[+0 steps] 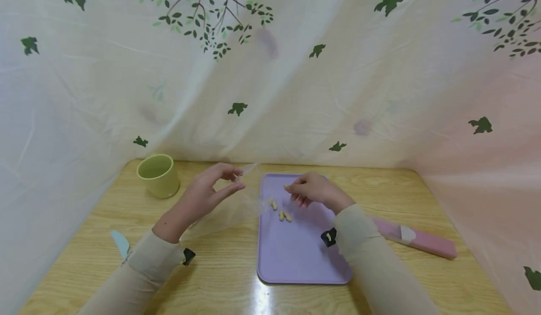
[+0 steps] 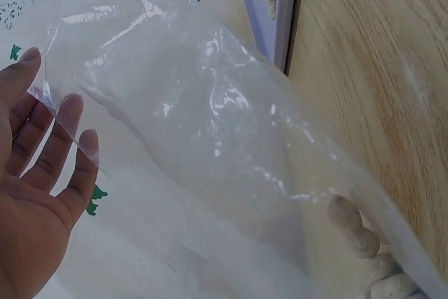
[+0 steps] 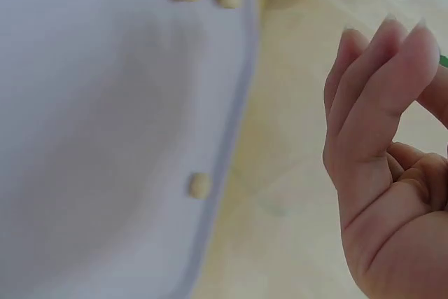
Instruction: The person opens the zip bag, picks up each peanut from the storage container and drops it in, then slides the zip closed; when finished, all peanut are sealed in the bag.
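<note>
Midway through, by the look of it, with peanuts (image 1: 288, 217) in two places at once! At least three lie on the lilac tray (image 1: 296, 258), over towards its left edge, while more sit bunched in one end of the clear plastic bag (image 2: 189, 124). Whether they are bound for bag or tray, this moment can't settle, but I'd judge there are shells left to handle either way.

To the left hand (image 1: 209, 188) now: thumb and curved fingers hold the bag by its edge, left of the tray and above the counter (image 1: 220, 268). The right hand (image 1: 314, 188) hangs over the far part of the tray, thumb and forefinger drawn together — whether a peanut sits between those tips, I cannot tell.

And what of the nuts themselves? Pale tan, lumpy, the clearest one nipped at the waist between two rounded lobes, its shell looking whole. The bag is thin, crinkled and glossy — full of bright glints, yet see-through enough to show the shells inside.
</note>
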### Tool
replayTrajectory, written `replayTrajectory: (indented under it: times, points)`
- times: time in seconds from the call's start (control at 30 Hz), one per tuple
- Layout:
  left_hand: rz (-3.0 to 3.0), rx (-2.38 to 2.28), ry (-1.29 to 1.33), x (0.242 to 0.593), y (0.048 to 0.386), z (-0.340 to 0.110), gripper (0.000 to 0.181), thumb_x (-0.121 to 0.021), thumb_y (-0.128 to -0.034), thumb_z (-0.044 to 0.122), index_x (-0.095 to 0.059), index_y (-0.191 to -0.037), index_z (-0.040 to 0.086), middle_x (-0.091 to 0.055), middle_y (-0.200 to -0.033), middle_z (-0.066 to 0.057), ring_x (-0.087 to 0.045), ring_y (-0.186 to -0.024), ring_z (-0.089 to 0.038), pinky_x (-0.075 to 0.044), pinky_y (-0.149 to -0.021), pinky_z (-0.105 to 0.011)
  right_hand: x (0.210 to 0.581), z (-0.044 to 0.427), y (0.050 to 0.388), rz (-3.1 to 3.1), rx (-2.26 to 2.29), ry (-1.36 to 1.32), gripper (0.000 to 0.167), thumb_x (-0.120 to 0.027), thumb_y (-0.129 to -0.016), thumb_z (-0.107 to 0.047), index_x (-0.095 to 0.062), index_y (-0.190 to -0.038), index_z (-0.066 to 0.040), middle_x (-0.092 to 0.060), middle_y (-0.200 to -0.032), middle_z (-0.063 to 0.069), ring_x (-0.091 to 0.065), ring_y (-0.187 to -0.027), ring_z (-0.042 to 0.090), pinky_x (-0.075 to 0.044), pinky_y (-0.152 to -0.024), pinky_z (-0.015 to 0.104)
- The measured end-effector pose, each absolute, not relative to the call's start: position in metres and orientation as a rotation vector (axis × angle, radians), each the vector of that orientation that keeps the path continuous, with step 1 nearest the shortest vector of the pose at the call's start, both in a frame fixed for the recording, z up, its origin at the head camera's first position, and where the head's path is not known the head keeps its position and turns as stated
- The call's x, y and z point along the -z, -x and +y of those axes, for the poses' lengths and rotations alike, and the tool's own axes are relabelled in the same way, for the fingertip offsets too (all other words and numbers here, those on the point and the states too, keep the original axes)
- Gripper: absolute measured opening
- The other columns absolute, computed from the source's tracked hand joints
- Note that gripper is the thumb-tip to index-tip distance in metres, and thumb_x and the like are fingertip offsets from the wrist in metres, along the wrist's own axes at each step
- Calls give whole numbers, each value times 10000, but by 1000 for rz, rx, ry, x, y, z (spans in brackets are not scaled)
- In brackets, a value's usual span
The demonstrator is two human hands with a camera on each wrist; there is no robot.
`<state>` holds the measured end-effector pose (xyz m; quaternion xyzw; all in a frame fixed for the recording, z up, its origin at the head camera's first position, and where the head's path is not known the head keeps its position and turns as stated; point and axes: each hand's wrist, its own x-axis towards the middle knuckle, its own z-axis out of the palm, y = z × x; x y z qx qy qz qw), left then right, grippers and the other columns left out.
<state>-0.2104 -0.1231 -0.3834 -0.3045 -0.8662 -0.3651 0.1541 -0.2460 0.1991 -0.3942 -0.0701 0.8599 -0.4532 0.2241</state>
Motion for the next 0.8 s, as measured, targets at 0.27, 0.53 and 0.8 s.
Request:
replayTrajectory:
  times: [0.27,0.53,0.8]
  points:
    - [-2517,1055,857,381,209,-121,334,-808,-972,256,-709,-1275,157,-769,-1164,-22,-734,-1092,-210,-549,-705,-246,367,194,234,2352,1391,203,310,-718,-1045,-286,-717,-1136,10,-773,-1049,160,-682,-700,139,-616,-697,301]
    - [-2530,1062,848,382,209,-120,322,-800,-979,273,-711,-1272,173,-770,-1169,-11,-736,-1101,-205,-556,-716,-254,353,179,220,2359,1405,240,273,-751,-1022,-315,-735,-1112,-58,-765,-995,93,-686,-697,174,-624,-695,335]
    - [-2526,1074,857,381,209,-119,323,-800,-978,266,-710,-1272,167,-770,-1171,-17,-737,-1101,-212,-556,-715,-254,351,165,210,2389,1378,308,211,-766,-1010,-298,-734,-1012,-90,-742,-910,57,-684,-677,174,-642,-689,386]
